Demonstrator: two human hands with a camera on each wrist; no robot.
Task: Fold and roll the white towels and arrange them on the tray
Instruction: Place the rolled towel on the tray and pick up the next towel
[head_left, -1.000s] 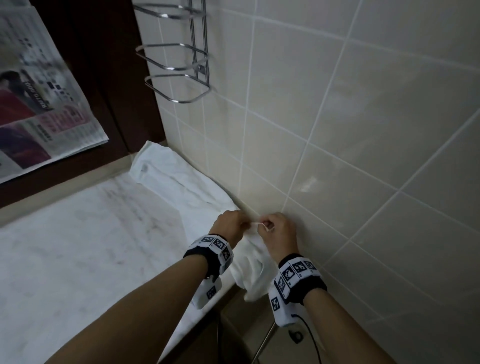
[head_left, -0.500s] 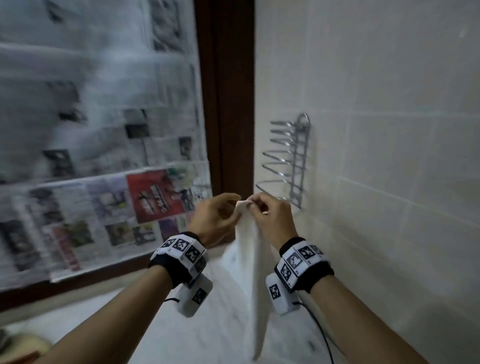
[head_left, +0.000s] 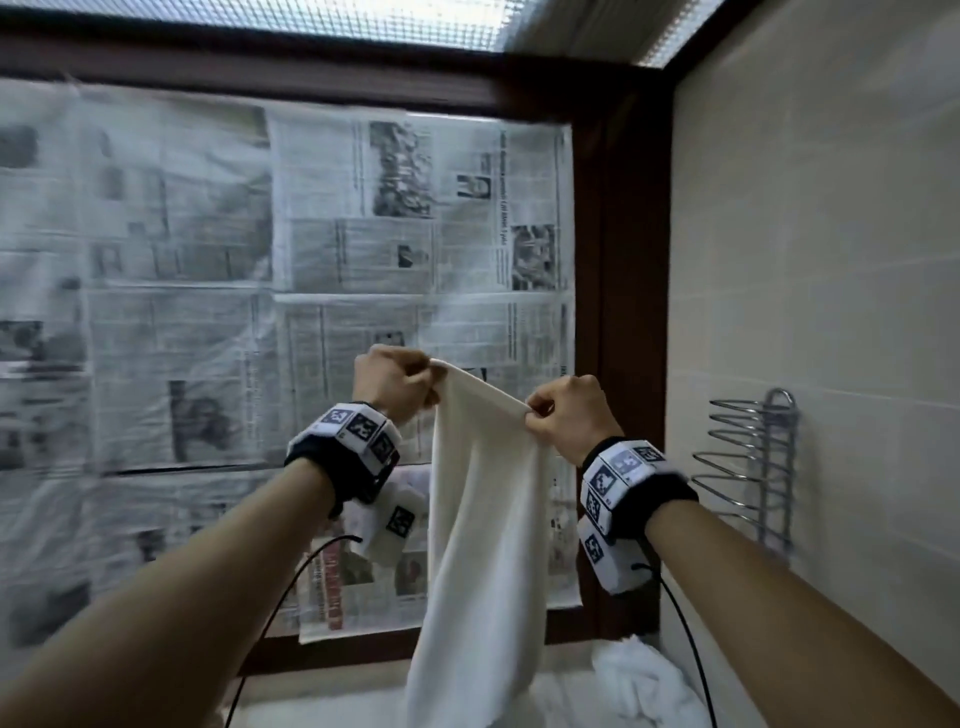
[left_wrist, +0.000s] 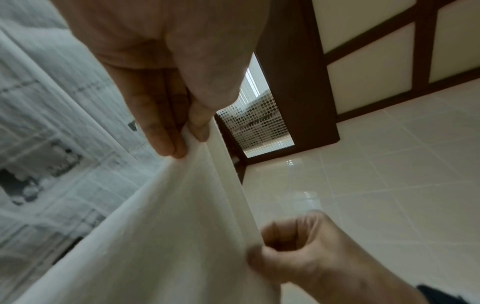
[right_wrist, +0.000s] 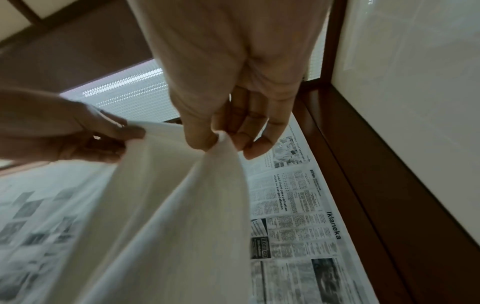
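Observation:
A white towel (head_left: 483, 545) hangs in the air in front of me, held up by its top edge. My left hand (head_left: 397, 384) pinches the left corner between thumb and fingers, and my right hand (head_left: 563, 418) pinches the top edge a short way to the right. The cloth drapes down toward the counter. In the left wrist view the left hand (left_wrist: 182, 131) pinches the towel (left_wrist: 168, 236) and the right hand (left_wrist: 291, 253) grips its edge. In the right wrist view the right hand (right_wrist: 223, 142) pinches the towel (right_wrist: 168, 226). No tray is in view.
More white towels (head_left: 639, 680) lie crumpled on the marble counter at the lower right. A chrome wire rack (head_left: 748, 467) hangs on the tiled wall to the right. A newspaper-covered window (head_left: 260, 312) in a dark wooden frame fills the back.
Both hands lifted the towel off the counter and raised it high. They have drawn apart, spreading its top edge. My view tilted up from the counter to the window.

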